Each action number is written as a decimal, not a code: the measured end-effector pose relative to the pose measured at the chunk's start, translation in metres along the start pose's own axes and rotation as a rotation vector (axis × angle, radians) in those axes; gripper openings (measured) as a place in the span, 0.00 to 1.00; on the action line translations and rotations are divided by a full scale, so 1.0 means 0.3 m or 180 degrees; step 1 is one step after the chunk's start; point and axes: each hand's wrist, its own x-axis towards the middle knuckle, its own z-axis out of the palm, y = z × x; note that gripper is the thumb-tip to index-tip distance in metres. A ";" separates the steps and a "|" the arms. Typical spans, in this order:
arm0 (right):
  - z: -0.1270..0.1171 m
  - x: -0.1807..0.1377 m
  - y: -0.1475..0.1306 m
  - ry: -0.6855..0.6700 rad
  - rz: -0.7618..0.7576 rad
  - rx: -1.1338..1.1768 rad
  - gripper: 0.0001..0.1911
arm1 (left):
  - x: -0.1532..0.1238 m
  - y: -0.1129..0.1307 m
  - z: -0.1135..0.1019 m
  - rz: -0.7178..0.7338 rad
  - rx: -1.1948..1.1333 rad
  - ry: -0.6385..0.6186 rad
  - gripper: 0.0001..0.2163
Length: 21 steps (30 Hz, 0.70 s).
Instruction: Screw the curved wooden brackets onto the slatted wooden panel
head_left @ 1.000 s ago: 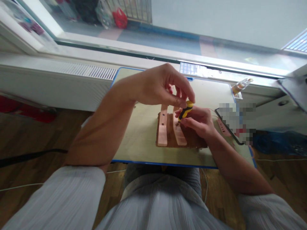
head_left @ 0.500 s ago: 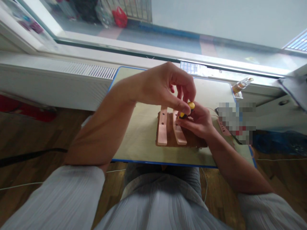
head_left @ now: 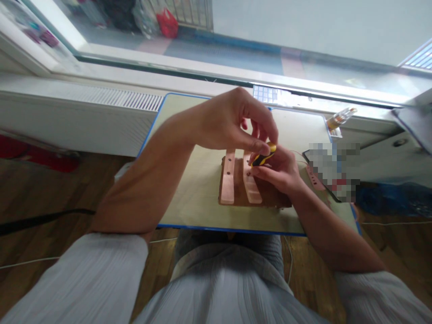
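Note:
My left hand [head_left: 236, 121] arches over the board from above, thumb and fingers closed on the yellow end of a small yellow-and-black screwdriver [head_left: 262, 159]. Lower down, my right hand [head_left: 282, 173] is closed around the same tool, thumb beside the handle's lower end; the screwdriver's tip is hidden. Beneath lies a brown board [head_left: 240, 191] with two pale pinkish strips across it. The left strip [head_left: 227, 186] shows two dark screws or holes. On the right strip [head_left: 254, 192], dark spots show close to my right thumb, and the tool slants over it.
The board rests on a pale table [head_left: 195, 189] with a blue edge. To the right lie a blurred-out flat item [head_left: 324, 166] and a pink strip with holes [head_left: 313, 180]. A clear bottle [head_left: 340, 119] stands at the back right. Behind are a radiator [head_left: 124, 96] and a window.
The screwdriver handle has turned slightly between my fingers, and more of its black-and-yellow side shows. My left hand has shifted slightly right; my right hand stays nearly in place.

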 end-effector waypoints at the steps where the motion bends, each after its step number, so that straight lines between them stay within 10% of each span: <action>1: -0.005 0.001 -0.002 -0.0046 0.0008 0.0002 0.16 | 0.000 -0.002 -0.001 0.0020 0.0027 0.0020 0.10; 21: 0.011 0.006 0.003 0.0087 -0.0217 -0.0091 0.13 | 0.004 -0.001 -0.004 0.0001 0.0099 -0.0118 0.11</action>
